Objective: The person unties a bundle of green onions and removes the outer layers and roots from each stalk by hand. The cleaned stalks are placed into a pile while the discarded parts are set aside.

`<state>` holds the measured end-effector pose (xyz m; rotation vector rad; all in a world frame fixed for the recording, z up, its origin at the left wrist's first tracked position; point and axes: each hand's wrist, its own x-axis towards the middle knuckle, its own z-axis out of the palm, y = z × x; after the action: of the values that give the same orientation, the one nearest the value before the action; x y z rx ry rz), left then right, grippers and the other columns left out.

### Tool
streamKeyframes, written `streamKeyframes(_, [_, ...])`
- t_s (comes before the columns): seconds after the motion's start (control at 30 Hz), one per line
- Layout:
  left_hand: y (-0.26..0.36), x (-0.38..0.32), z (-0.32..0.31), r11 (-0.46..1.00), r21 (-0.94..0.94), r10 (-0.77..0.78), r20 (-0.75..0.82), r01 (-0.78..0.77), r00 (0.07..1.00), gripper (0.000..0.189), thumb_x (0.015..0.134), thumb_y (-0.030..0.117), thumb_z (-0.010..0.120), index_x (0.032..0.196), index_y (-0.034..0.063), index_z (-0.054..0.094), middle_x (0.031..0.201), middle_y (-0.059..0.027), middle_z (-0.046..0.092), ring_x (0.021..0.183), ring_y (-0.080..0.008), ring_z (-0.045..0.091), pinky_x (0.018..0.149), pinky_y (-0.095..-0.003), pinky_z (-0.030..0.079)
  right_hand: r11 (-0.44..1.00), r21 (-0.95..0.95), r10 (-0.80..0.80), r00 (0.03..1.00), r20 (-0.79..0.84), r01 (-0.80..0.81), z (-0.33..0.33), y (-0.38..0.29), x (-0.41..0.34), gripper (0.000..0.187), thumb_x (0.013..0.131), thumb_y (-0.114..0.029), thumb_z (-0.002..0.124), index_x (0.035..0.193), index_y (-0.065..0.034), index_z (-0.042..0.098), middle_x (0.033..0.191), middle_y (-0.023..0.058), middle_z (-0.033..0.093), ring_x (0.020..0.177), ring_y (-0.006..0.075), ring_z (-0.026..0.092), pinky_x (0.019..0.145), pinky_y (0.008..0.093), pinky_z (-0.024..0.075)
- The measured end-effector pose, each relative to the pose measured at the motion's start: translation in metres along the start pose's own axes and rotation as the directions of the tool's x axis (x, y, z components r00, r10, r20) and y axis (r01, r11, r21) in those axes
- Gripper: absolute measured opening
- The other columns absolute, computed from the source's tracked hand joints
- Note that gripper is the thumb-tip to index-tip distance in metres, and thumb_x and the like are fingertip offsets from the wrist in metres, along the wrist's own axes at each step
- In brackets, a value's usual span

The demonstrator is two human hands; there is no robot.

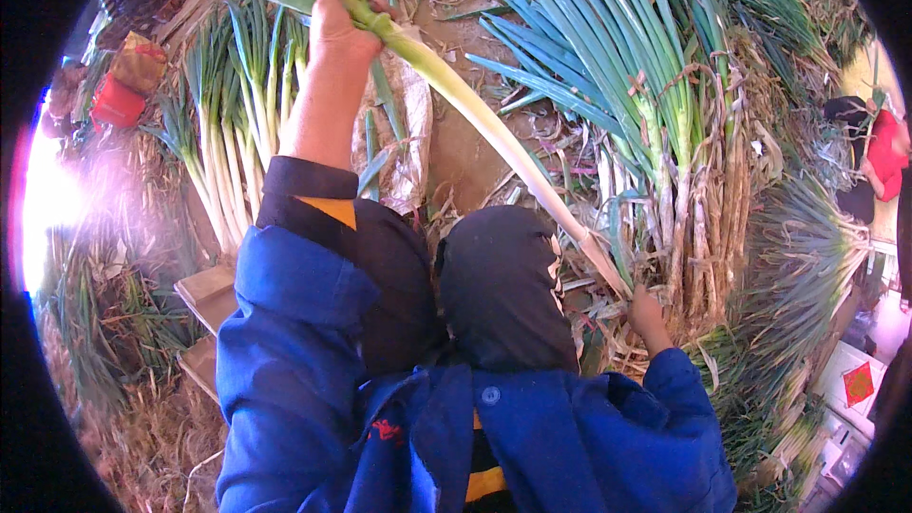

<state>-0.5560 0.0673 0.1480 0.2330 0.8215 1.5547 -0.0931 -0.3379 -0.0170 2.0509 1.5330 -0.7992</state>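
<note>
My left hand (349,18) is closed around a long green onion (491,117) just where its green leaves fan out. The stalk slants down to the right, across in front of my knees, with its pale shaft stretched between both hands. Down at the root end, my right hand (648,317) grips the stalk or the dry outer leaf by it; which of the two is hidden by the fingers. Beside that hand stands a thick bundle of untrimmed green onions (662,128) with brown, withered outer skins. Left of my forearm, cleaner green onions (228,135) with white shafts stand in a row.
A woven sack (410,121) and leaf scraps lie on the dirt floor (463,164). Wooden boards (206,296) are at my left side. More green onions (805,249) are heaped on the right. A person in red (887,157) is at the far right edge. A red bag (117,101) sits far left.
</note>
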Motion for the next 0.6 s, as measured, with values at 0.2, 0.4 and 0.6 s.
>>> streamKeyframes(0.2, [0.028, -0.004, -0.003, 0.991, -0.108, -0.066, 0.108, 0.078, 0.992, 0.025, 0.081, 0.028, 0.060, 0.088, 0.0059, 0.051, 0.072, -0.0077, 0.047, 0.061, -0.0195, 0.044, 0.057, -0.0352, 0.042, 0.985, -0.122, 0.152, 0.951, 0.269, -0.123, 0.003, 0.027, -0.007, 0.051, 0.070, -0.020, 0.062, 0.112, 0.0007, 0.044, 0.093, 0.0258, 0.060, 0.089, 0.0394, 0.058, 0.077, 0.0456, 0.0460])
streamKeyframes(0.4, [-0.001, -0.026, 0.022, 0.975, -0.082, -0.185, 0.220, 0.207, 0.958, 0.029, 0.078, 0.023, 0.062, 0.091, -0.0010, 0.053, 0.078, -0.0109, 0.053, 0.067, -0.0230, 0.050, 0.065, -0.0384, 0.044, 0.987, 0.012, -0.154, 0.972, -0.177, 0.158, -0.091, -0.055, 0.023, 0.051, 0.070, -0.027, 0.066, 0.109, 0.0018, 0.049, 0.100, 0.0243, 0.055, 0.093, 0.0372, 0.055, 0.082, 0.0429, 0.0445])
streamKeyframes(0.6, [-0.043, -0.072, 0.057, 0.945, 0.032, -0.317, 0.345, 0.327, 0.883, 0.024, 0.078, 0.022, 0.064, 0.089, 0.0047, 0.051, 0.079, -0.0098, 0.055, 0.069, -0.0263, 0.054, 0.067, -0.0465, 0.045, 0.252, 0.531, -0.197, 0.580, -0.791, 0.809, -0.227, -0.219, 0.028, 0.030, 0.078, -0.016, 0.065, 0.098, 0.0041, 0.058, 0.093, 0.0138, 0.060, 0.080, 0.0187, 0.058, 0.068, 0.0296, 0.0468])
